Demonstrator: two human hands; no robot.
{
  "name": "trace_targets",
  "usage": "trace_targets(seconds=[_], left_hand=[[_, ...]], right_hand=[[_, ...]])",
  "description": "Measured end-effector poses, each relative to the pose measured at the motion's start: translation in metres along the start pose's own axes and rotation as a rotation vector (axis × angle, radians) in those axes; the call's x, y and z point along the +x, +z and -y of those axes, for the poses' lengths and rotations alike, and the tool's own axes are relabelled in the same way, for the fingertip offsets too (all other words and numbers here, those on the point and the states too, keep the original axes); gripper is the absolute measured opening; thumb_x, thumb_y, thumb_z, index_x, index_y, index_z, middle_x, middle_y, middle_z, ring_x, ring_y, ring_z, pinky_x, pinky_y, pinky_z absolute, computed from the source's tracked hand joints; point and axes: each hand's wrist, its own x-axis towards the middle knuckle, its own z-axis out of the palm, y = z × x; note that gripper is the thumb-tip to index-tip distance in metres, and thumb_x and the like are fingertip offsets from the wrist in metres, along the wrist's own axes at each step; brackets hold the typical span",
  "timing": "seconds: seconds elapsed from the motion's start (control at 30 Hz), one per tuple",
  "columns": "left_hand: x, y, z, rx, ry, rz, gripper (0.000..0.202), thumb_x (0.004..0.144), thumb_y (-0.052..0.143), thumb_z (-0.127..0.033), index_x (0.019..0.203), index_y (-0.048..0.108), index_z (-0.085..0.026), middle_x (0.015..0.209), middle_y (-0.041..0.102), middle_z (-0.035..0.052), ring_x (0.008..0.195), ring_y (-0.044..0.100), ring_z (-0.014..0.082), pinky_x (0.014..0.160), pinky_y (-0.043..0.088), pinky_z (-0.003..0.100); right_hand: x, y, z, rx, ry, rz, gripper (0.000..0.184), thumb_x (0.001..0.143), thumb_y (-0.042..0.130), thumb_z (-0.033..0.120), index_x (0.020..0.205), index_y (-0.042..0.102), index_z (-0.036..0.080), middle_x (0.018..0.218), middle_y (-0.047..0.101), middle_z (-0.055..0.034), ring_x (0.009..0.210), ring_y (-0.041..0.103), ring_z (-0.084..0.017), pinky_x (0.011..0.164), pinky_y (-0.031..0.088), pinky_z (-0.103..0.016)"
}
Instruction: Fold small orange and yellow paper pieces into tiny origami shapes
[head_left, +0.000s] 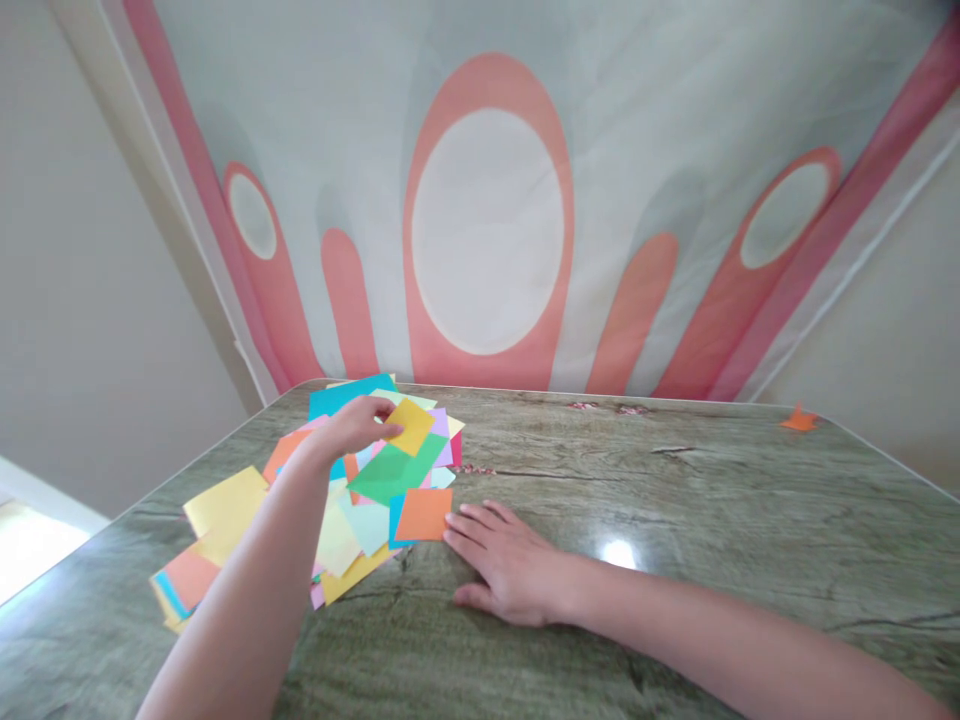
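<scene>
Worktop (675, 520): glossy grey-green stone pattern with dark veins and rounded corners.

Pile of paper squares (360, 525): thin, flat, matte sheets in many colours, loosely overlapped, lying at nine o'clock on the worktop.

Left hand (352, 428): over the pile's twelve o'clock end. The grip is closed narrowly on the edge of a yellow square (411, 425), which sits tilted above a green sheet (397, 470).

Right hand (508, 572): palm down and flat on the worktop. The grip is wide with fingers straight, holding nothing. The fingertips touch the three o'clock edge of an orange square (424, 514).

Orange scrap (798, 420): crumpled, at two o'clock near the far edge.

Behind the worktop: a smooth cloth (487, 230), grey with pink ovals.
</scene>
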Motion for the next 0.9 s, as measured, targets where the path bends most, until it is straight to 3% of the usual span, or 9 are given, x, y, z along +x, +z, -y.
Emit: trace_targets(seconds=[0.1,0.23,0.3,0.37,0.47,0.6,0.7,0.77,0.9], left_hand=[[0.000,0.004,-0.019,-0.044,0.055,-0.010,0.027,0.074,0.051,-0.038,0.079,0.058,-0.012,0.074,0.058,-0.0012,0.068,0.051,0.0130,0.061,0.036,0.022],[0.005,0.034,-0.048,-0.357,0.137,0.117,0.031,0.072,0.055,-0.036,0.093,0.056,-0.013,0.077,0.061,0.0017,0.069,0.056,0.0145,0.060,0.041,0.023],[0.007,0.057,-0.064,-0.506,0.114,0.171,0.043,0.070,0.058,-0.035,0.107,0.049,-0.014,0.077,0.061,0.0022,0.067,0.057,0.0146,0.058,0.043,0.024],[0.007,0.079,-0.080,-0.607,0.103,0.218,0.052,0.069,0.060,-0.034,0.114,0.044,-0.014,0.075,0.061,0.0020,0.066,0.057,0.0147,0.057,0.043,0.024],[0.001,0.106,-0.101,-0.730,0.111,0.271,0.059,0.066,0.064,-0.033,0.118,0.041,-0.015,0.076,0.061,0.0020,0.067,0.058,0.0149,0.055,0.042,0.023],[-0.012,0.130,-0.125,-0.895,0.126,0.404,0.059,0.066,0.066,-0.030,0.117,0.041,-0.015,0.081,0.062,0.0038,0.072,0.059,0.0151,0.062,0.044,0.025],[-0.020,0.141,-0.136,-0.913,0.170,0.489,0.062,0.066,0.066,-0.028,0.120,0.038,-0.015,0.080,0.062,0.0037,0.071,0.060,0.0150,0.061,0.045,0.025],[-0.023,0.144,-0.140,-0.837,0.186,0.431,0.061,0.067,0.065,-0.027,0.120,0.037,-0.016,0.081,0.060,0.0035,0.070,0.059,0.0147,0.061,0.046,0.025],[-0.031,0.138,-0.147,-0.504,0.313,0.118,0.042,0.069,0.064,-0.033,0.106,0.052,-0.018,0.101,0.056,0.0092,0.089,0.055,0.0193,0.074,0.044,0.030]], right_hand=[[0.020,-0.001,-0.001,-0.037,-0.032,-0.043,0.060,0.086,0.036,0.052,0.132,0.034,0.015,0.139,0.033,-0.0114,0.128,0.024,-0.025,0.104,0.020,-0.045],[0.021,-0.009,-0.008,-0.082,-0.069,-0.179,0.050,0.083,0.049,0.041,0.124,0.043,0.014,0.131,0.043,-0.0129,0.119,0.036,-0.024,0.097,0.030,-0.039],[0.008,-0.012,-0.013,-0.076,-0.081,-0.241,0.029,0.084,0.050,0.029,0.110,0.052,0.018,0.112,0.056,-0.0085,0.104,0.048,-0.020,0.090,0.035,-0.034],[-0.012,-0.015,-0.020,-0.087,-0.042,-0.344,0.014,0.085,0.047,0.021,0.096,0.056,0.019,0.095,0.059,-0.0061,0.091,0.052,-0.018,0.084,0.038,-0.033],[-0.047,-0.017,-0.032,-0.152,0.054,-0.519,0.016,0.084,0.047,0.017,0.098,0.054,0.018,0.098,0.058,-0.0087,0.092,0.050,-0.020,0.082,0.038,-0.036],[-0.087,-0.020,-0.046,-0.260,0.117,-0.464,0.029,0.082,0.052,0.018,0.111,0.052,0.020,0.107,0.058,-0.0085,0.096,0.048,-0.023,0.082,0.036,-0.039],[-0.102,-0.023,-0.051,-0.275,0.114,-0.422,0.024,0.086,0.047,0.017,0.106,0.058,0.025,0.102,0.062,-0.0058,0.094,0.051,-0.020,0.079,0.036,-0.037],[-0.106,-0.024,-0.053,-0.250,0.127,-0.418,0.022,0.087,0.046,0.018,0.101,0.061,0.025,0.096,0.065,-0.0045,0.090,0.053,-0.018,0.078,0.036,-0.035],[-0.108,-0.022,-0.058,-0.190,0.166,-0.421,0.020,0.087,0.046,0.020,0.097,0.063,0.024,0.091,0.066,-0.0045,0.087,0.055,-0.017,0.076,0.037,-0.034]])
